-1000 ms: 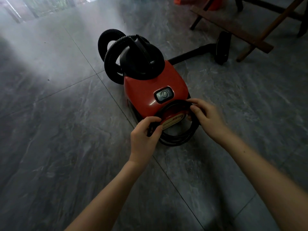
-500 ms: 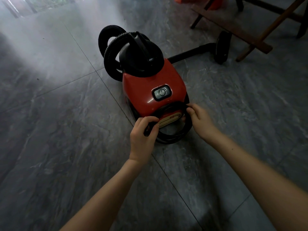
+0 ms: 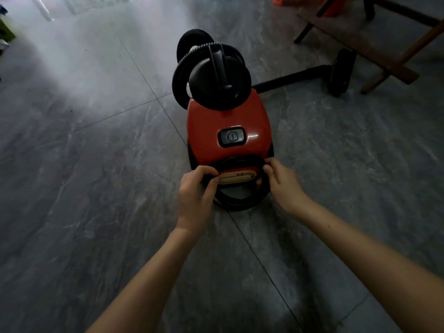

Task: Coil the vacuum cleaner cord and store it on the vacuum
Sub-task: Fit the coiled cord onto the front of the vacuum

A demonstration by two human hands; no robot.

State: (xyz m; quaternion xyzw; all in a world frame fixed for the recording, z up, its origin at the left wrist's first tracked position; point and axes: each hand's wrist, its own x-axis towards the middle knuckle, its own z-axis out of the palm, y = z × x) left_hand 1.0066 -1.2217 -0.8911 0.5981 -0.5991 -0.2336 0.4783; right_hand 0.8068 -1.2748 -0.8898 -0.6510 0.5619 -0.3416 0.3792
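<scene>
Cord [image 3: 236, 204] loops, lately loose, now sat round the vacuum [image 3: 227, 123] rear; I kept left hand [image 3: 195, 188] and right hand [image 3: 282, 180] pinching them, storage nearly done.

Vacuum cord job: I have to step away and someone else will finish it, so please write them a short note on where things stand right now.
Left hand: gripping the left side of the coiled cord.
Right hand: pinching the coil's right side at the vacuum's rear.
Red vacuum: on the tiled floor, hose looped around its black top, wand and floor head lying to the right.
Done: cord is wound into a loop and set around the rear label plate.
Left: the lower part of the loop hangs down to the floor; seat it fully, check it holds, then let go. The plug is not visible.
</scene>
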